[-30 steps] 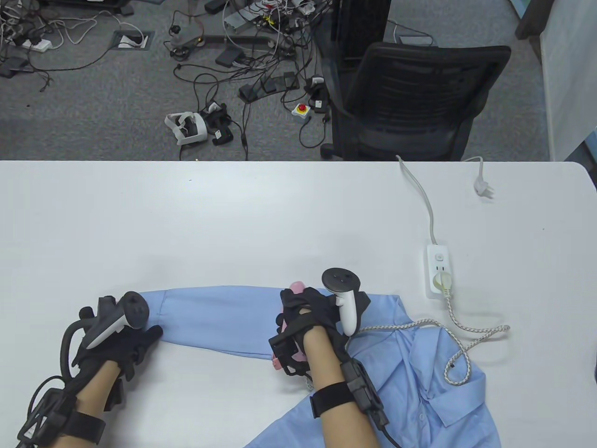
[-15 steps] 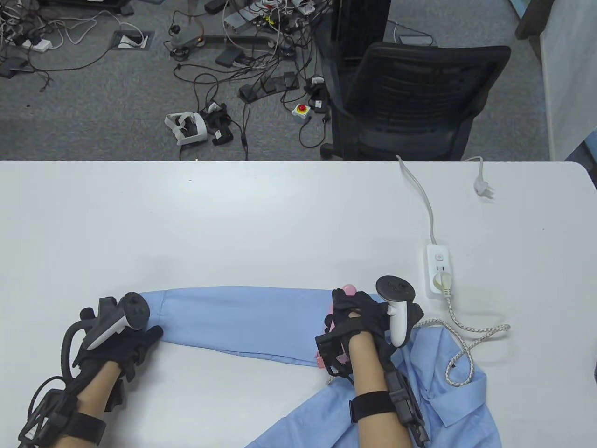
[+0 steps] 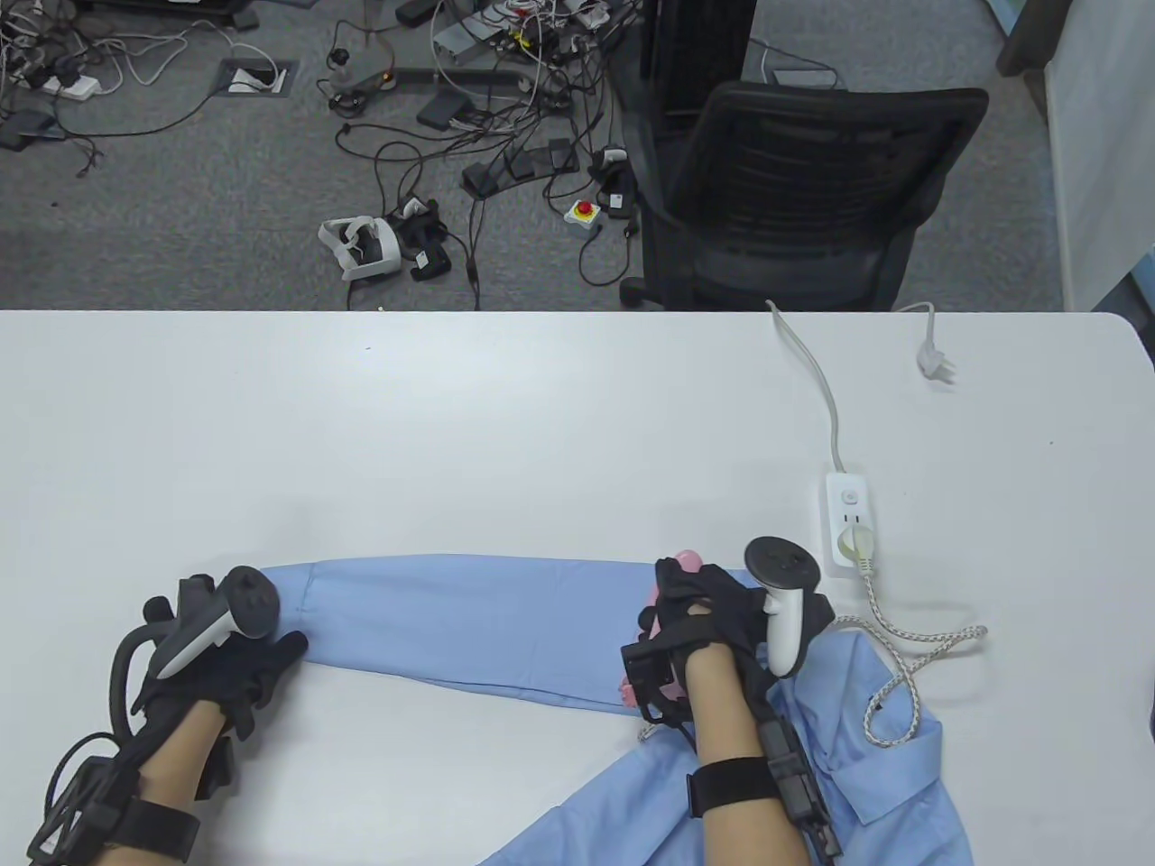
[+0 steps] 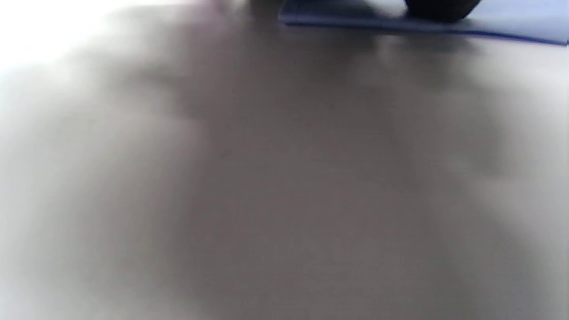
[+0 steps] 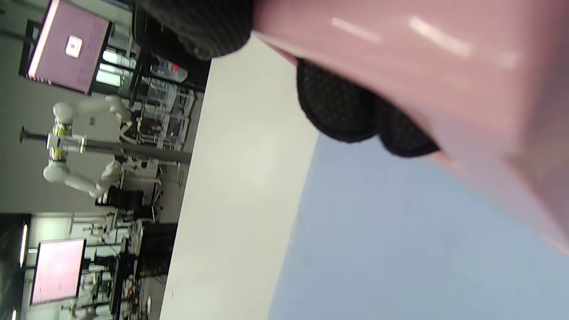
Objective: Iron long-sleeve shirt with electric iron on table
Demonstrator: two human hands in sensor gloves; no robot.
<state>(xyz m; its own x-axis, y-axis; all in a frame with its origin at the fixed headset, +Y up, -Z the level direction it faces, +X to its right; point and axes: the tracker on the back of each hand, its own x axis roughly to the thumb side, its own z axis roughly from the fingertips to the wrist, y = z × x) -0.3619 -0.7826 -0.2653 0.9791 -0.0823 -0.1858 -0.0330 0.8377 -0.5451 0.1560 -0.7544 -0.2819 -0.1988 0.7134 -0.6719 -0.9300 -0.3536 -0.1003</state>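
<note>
One shirt (image 3: 505,622), one iron (image 3: 672,622) (mostly hidden), one power strip (image 3: 849,523), two hands.

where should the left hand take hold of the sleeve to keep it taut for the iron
At the cuff end, coming from the left, the side away from the pink iron. The sleeve lies flat and stretched out leftward from the shirt body, so its free end is the cuff; the left hand already rests there, fingers flat on the fabric.
</note>
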